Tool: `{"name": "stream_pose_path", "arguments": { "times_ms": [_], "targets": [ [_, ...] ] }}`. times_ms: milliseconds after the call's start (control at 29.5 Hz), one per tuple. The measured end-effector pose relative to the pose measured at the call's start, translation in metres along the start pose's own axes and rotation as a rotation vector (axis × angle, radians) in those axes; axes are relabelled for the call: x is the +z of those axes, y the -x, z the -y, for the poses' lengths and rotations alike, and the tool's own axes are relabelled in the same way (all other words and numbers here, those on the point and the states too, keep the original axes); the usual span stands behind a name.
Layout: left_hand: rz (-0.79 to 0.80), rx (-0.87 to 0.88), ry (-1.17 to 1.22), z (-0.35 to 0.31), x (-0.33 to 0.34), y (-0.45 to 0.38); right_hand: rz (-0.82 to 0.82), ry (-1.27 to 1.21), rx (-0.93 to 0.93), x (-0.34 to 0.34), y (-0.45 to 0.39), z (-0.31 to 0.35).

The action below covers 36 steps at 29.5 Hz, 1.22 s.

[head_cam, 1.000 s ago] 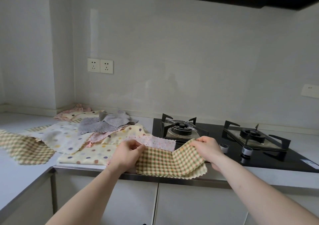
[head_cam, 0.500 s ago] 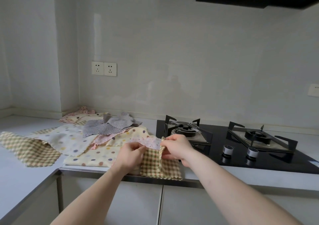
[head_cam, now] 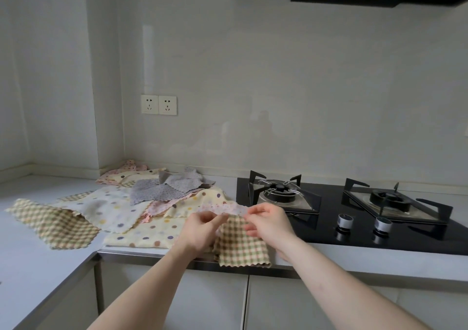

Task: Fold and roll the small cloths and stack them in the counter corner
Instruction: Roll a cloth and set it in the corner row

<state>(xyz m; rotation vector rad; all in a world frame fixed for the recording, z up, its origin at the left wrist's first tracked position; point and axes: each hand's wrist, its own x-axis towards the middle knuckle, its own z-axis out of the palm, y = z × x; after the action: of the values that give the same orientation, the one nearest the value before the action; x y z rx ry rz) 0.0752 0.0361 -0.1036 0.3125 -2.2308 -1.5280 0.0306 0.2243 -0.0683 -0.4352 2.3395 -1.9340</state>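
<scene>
A green-and-tan checked cloth (head_cam: pixel 240 243) lies folded in half at the counter's front edge, its lower hem hanging slightly over. My left hand (head_cam: pixel 202 228) pinches its upper left corner. My right hand (head_cam: pixel 268 224) pinches the upper right corner with curled fingers. Just behind my fingers lies a small pink dotted cloth (head_cam: pixel 225 208). A loose pile of cloths spreads to the left: a yellow dotted one (head_cam: pixel 152 231), a white dotted one (head_cam: pixel 111 208), grey ones (head_cam: pixel 157 190) and a second checked cloth (head_cam: pixel 53 220). More pink cloths (head_cam: pixel 126 170) sit in the counter corner.
A black gas hob (head_cam: pixel 329 228) with two burners and two knobs (head_cam: pixel 345 220) lies right of my hands. The white counter (head_cam: pixel 38 261) bends in an L toward me on the left. Two wall sockets (head_cam: pixel 158 104) are above the corner.
My right hand swept the checked cloth's right half over to the left, folding it in half. Both hands now hold the folded cloth's top edge.
</scene>
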Motion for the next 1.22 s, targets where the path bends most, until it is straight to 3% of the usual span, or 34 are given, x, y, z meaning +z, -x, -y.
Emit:
{"name": "stream_pose_path", "arguments": {
  "times_ms": [102,203,440,643,779,1219],
  "targets": [
    [0.039,0.023,-0.005,0.002,0.001,-0.002,-0.171,0.223,-0.115,-0.021,-0.005,-0.018],
    [0.070,0.032,0.010,0.006,0.001,-0.003,-0.092,0.312,-0.078,-0.029,-0.008,-0.037],
    [0.066,0.025,0.136,0.002,0.000,-0.003,-0.004,0.088,0.004,-0.021,-0.012,-0.047],
    [0.097,-0.011,0.125,0.001,-0.003,-0.002,0.053,0.078,0.001,-0.026,-0.011,-0.049],
    [0.121,-0.001,0.061,-0.001,0.001,0.000,0.004,0.140,-0.073,-0.025,-0.010,-0.055],
    [0.098,0.039,0.165,-0.007,0.004,0.008,-0.134,-0.067,-0.146,-0.022,-0.006,-0.053]
  ]
}}
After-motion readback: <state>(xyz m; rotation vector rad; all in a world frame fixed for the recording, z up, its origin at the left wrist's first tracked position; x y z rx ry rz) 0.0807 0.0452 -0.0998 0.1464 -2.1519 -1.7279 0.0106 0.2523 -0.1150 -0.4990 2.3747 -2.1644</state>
